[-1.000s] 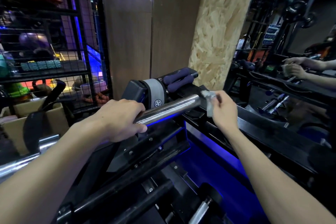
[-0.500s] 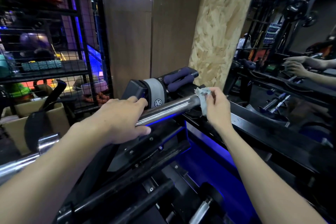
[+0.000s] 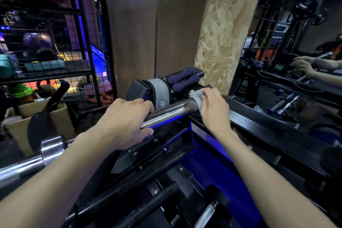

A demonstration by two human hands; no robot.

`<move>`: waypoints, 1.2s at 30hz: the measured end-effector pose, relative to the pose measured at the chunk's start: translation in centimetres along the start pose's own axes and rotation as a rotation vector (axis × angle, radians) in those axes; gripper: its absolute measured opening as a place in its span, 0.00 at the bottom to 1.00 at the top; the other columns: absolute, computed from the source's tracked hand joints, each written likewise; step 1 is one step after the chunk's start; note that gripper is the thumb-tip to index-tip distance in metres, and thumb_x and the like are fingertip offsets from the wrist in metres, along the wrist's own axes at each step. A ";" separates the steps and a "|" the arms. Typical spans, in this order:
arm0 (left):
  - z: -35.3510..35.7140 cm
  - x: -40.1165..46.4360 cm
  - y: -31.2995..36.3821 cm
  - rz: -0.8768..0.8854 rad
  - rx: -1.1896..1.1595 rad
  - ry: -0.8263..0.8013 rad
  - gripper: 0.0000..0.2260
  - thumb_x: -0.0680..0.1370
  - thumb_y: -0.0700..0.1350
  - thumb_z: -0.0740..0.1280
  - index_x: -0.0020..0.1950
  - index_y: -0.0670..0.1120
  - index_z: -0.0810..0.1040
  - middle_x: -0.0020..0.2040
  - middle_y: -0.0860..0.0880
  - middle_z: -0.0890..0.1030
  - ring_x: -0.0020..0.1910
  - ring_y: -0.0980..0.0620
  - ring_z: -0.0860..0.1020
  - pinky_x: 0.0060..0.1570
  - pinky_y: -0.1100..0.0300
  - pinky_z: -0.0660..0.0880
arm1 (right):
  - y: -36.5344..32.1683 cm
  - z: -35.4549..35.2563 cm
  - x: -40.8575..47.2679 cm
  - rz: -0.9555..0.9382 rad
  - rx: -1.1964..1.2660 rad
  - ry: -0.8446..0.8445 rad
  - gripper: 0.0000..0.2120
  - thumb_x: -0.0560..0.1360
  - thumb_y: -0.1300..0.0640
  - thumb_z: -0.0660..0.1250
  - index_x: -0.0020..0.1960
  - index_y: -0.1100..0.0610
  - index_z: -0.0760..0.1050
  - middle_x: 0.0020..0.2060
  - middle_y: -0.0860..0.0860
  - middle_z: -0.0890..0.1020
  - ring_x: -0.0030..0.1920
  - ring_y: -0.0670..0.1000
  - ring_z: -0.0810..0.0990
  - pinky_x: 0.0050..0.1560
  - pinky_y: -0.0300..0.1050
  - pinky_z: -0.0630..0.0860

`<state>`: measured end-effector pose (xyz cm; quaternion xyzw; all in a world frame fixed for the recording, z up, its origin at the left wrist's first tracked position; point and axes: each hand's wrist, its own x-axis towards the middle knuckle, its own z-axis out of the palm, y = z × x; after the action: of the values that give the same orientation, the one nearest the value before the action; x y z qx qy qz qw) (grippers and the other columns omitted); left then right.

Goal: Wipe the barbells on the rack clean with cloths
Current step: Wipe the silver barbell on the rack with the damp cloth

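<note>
A chrome barbell [image 3: 172, 110] lies across the black rack [image 3: 262, 131], running from lower left up to the middle. My left hand [image 3: 125, 122] grips its sleeve from above, fingers curled over the bar. At the bar's far end my right hand [image 3: 212, 109] holds a small grey cloth [image 3: 196, 96] wrapped over the tip of the sleeve. The bar's collar [image 3: 52, 147] shines at the lower left; the shaft beyond it runs out of frame.
Purple foam handles [image 3: 185, 79] and a grey-banded black pad [image 3: 159, 92] sit just behind the bar. A wire-mesh shelf [image 3: 55, 46] with gear stands left, a cardboard box [image 3: 27, 126] below it. A mirror [image 3: 299, 52] at right reflects my hands. More bars lie lower in the rack [image 3: 205, 214].
My right hand has moved the cloth from the bar's end face onto the top of the sleeve tip, wrapping it. My left hand keeps its grip on the bar.
</note>
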<state>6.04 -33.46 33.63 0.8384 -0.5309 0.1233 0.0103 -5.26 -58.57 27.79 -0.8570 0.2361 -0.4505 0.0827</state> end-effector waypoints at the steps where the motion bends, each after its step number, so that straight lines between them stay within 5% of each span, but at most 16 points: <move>1: 0.0 0.0 0.0 0.002 0.000 -0.001 0.22 0.76 0.64 0.66 0.66 0.56 0.69 0.58 0.56 0.76 0.56 0.49 0.78 0.61 0.51 0.70 | -1.1 0.2 -1.1 -0.081 0.006 -0.009 0.10 0.82 0.57 0.59 0.59 0.56 0.76 0.50 0.55 0.76 0.46 0.61 0.78 0.43 0.54 0.74; 4: 0.2 0.0 -0.1 0.006 -0.013 0.001 0.22 0.76 0.64 0.66 0.66 0.56 0.69 0.58 0.56 0.76 0.56 0.49 0.78 0.60 0.52 0.70 | -1.1 0.2 -1.8 -0.151 -0.101 -0.022 0.10 0.81 0.56 0.59 0.60 0.55 0.74 0.53 0.55 0.75 0.46 0.61 0.77 0.39 0.54 0.74; 9: -0.5 0.3 -1.1 0.017 -0.084 -0.093 0.16 0.79 0.61 0.66 0.63 0.56 0.73 0.56 0.56 0.80 0.57 0.49 0.78 0.59 0.51 0.72 | 1.0 -0.8 1.0 0.253 -0.133 0.048 0.08 0.83 0.57 0.60 0.60 0.55 0.74 0.59 0.54 0.71 0.45 0.66 0.79 0.45 0.56 0.73; 21: 0.3 0.9 -2.2 0.008 -0.189 -0.215 0.14 0.81 0.60 0.62 0.64 0.56 0.72 0.57 0.51 0.81 0.56 0.45 0.78 0.56 0.48 0.75 | -3.1 -0.1 -2.9 -0.156 -0.067 0.016 0.07 0.79 0.59 0.65 0.57 0.55 0.76 0.54 0.55 0.75 0.42 0.61 0.79 0.37 0.52 0.74; 26: 0.1 1.2 -2.5 0.025 -0.243 -0.232 0.12 0.82 0.59 0.62 0.61 0.56 0.74 0.56 0.52 0.81 0.55 0.47 0.78 0.57 0.47 0.75 | -1.0 -1.1 0.3 0.165 -0.184 0.023 0.09 0.82 0.56 0.61 0.60 0.55 0.75 0.59 0.56 0.73 0.43 0.66 0.79 0.41 0.55 0.72; 31: 0.1 1.0 -2.5 0.023 -0.256 -0.223 0.13 0.81 0.59 0.63 0.63 0.57 0.74 0.56 0.52 0.81 0.56 0.47 0.78 0.58 0.47 0.75 | -4.3 0.0 -2.8 -0.219 -0.114 -0.032 0.08 0.80 0.57 0.63 0.58 0.51 0.75 0.53 0.51 0.74 0.40 0.59 0.78 0.32 0.52 0.74; 36: -0.1 0.7 -2.4 0.011 -0.279 -0.213 0.11 0.81 0.59 0.63 0.60 0.58 0.74 0.55 0.53 0.81 0.55 0.47 0.78 0.59 0.48 0.75 | 0.3 -1.0 1.1 0.170 -0.228 -0.030 0.09 0.82 0.53 0.60 0.60 0.52 0.76 0.59 0.54 0.74 0.46 0.66 0.80 0.45 0.55 0.73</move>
<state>8.43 -33.00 34.18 0.8341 -0.5457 -0.0410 0.0694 -5.62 -59.29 29.08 -0.8443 0.3564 -0.3994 0.0262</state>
